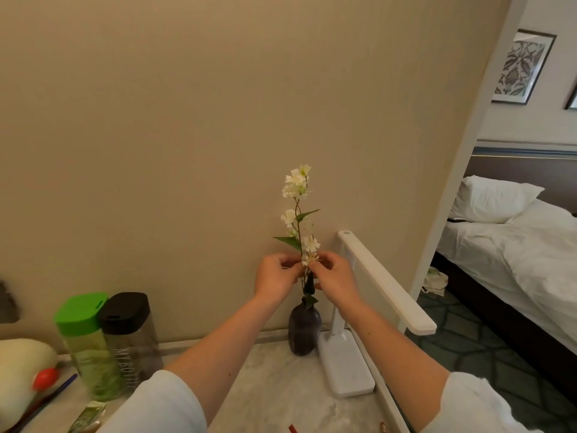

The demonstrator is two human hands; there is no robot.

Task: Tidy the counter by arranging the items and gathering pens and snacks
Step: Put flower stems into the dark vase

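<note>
A white flower sprig with green leaves stands upright in a small dark vase at the back of the marble counter, against the wall. My left hand and my right hand both pinch the stem just above the vase's neck, one on each side. At the lower left lie a blue pen, a green snack wrapper and a red object. A red tip shows at the bottom edge.
A white folding desk lamp stands right of the vase at the counter's right edge. Two bottles, one with a green lid and one with a black lid, stand at the left. A cream soft object lies far left. A bed is beyond.
</note>
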